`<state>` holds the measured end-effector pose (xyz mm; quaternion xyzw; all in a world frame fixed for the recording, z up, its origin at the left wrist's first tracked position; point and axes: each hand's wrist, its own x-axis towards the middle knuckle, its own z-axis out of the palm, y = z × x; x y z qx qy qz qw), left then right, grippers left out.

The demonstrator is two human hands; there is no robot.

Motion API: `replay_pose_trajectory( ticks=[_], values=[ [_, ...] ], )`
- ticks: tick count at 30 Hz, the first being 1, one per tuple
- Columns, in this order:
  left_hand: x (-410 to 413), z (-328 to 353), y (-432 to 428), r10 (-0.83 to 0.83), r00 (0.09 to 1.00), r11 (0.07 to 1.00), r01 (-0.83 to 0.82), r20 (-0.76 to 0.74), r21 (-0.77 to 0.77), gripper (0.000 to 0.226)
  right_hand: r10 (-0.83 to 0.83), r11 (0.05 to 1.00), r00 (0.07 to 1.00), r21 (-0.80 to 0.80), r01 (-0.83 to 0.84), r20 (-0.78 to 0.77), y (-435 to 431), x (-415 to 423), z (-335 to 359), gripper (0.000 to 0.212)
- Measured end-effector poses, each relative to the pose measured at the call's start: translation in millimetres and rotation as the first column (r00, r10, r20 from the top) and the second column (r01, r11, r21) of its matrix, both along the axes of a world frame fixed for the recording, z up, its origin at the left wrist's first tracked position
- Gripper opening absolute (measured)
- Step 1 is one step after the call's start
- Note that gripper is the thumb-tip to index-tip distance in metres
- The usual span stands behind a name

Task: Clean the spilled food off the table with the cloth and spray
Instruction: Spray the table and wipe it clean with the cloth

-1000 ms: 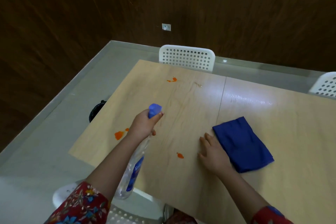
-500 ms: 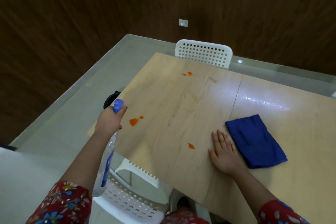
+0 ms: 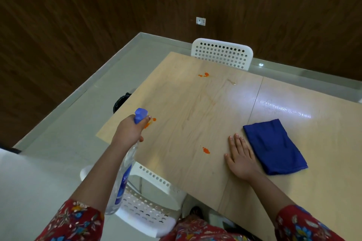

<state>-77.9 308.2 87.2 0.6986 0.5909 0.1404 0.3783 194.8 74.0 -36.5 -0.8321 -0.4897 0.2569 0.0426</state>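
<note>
Dark wood-panelled walls are meeting in a corner behind the pale wooden tabletop (image 3: 195,107) you are standing over. Your left hand (image 3: 128,133) is gripping the neck of a clear plastic spray bottle with a blue label (image 3: 122,178). Its fingers (image 3: 146,121) are curling round the blue trigger head (image 3: 140,114), which is pointing out over the tabletop's left corner. The bottle's body is hanging down along your forearm, off the near-left edge.

Your right hand (image 3: 242,159) is lying palm down on the tabletop, its fingers (image 3: 238,143) straight, close together and holding nothing. A folded dark blue cloth (image 3: 274,146) is lying flat just beside it on the right; whether the two are touching, you cannot tell.

Three orange food smears are sitting on the wood. One smear (image 3: 153,119) is showing right at your left fingertips, partly hidden behind them. A second smear (image 3: 206,150) is lying between your hands, near your right thumb. A third smear (image 3: 204,74) is lying well apart, towards the far edge.

A white perforated plastic chair (image 3: 222,54) is standing at that far edge. Another white chair (image 3: 148,207) is tucked below the near-left edge.
</note>
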Motion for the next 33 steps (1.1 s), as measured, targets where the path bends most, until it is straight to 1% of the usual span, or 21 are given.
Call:
replay_pose_trajectory(
  ticks=[1,3,5,9,12,14,16,18,20,23,28,31,33],
  values=[
    [4.1,2.9,-5.4,-0.018,0.999,0.999,0.019,0.045,-0.032,0.03,-0.006,1.0,1.0,0.002,0.006,-0.004,0.2,-0.2,0.0,0.067],
    [15.2,6.6,-18.9,-0.059,0.986,0.986,0.082,0.156,-0.143,0.029,-0.015,1.0,1.0,0.0,0.015,-0.01,0.2,-0.7,1.4,0.067],
    [29.1,5.7,-34.6,-0.103,0.973,0.961,0.151,0.205,-0.23,0.032,-0.015,1.0,1.0,0.0,0.015,-0.003,0.8,-1.4,2.9,0.066],
    [53.3,0.5,-68.8,-0.239,0.947,0.881,0.305,0.215,-0.361,0.038,-0.011,1.0,1.0,-0.002,0.011,-0.011,0.3,-0.6,3.3,0.066],
    [57.3,-0.3,-83.4,-0.358,0.916,0.829,0.401,0.18,-0.391,0.039,-0.004,1.0,1.0,0.001,0.004,-0.013,-0.3,0.4,2.9,0.066],
    [51.1,-1.1,-86.3,-0.401,0.905,0.8,0.421,0.142,-0.428,0.041,-0.006,1.0,1.0,-0.001,0.006,-0.012,-0.2,-0.3,3.2,0.066],
    [38.3,-3.2,-83.1,-0.425,0.905,0.809,0.393,0.028,-0.438,0.044,-0.006,1.0,1.0,0.001,0.006,-0.01,-0.2,-0.9,3.3,0.066],
    [22.1,-6.8,-74.2,-0.427,0.897,0.844,0.352,-0.11,-0.405,0.045,-0.008,1.0,1.0,0.01,0.008,-0.01,-1.1,-1.3,2.0,0.066],
    [8.0,-9.5,-62.1,-0.389,0.903,0.881,0.307,-0.183,-0.359,0.047,-0.01,1.0,1.0,0.016,0.011,-0.002,-2.5,-0.8,0.5,0.066],
    [-9.4,-11.3,-41.0,-0.268,0.945,0.936,0.21,-0.186,-0.282,0.045,-0.014,1.0,1.0,0.025,0.014,-0.001,-2.1,-1.4,-0.4,0.065],
    [-29.2,-10.0,-11.8,-0.067,0.982,0.98,0.032,-0.177,-0.196,0.042,-0.007,1.0,1.0,0.021,0.007,0.003,-2.6,-2.1,1.4,0.065],
    [-29.6,-4.7,-0.8,-0.016,0.976,0.99,-0.015,-0.219,-0.14,0.043,-0.004,1.0,1.0,0.021,0.004,-0.002,-2.2,-1.5,1.3,0.065],
    [-22.2,-0.6,3.8,-0.006,0.982,0.993,-0.016,-0.188,-0.119,0.044,-0.001,1.0,1.0,0.021,0.001,-0.026,-1.0,0.8,0.7,0.067]
  ],
)
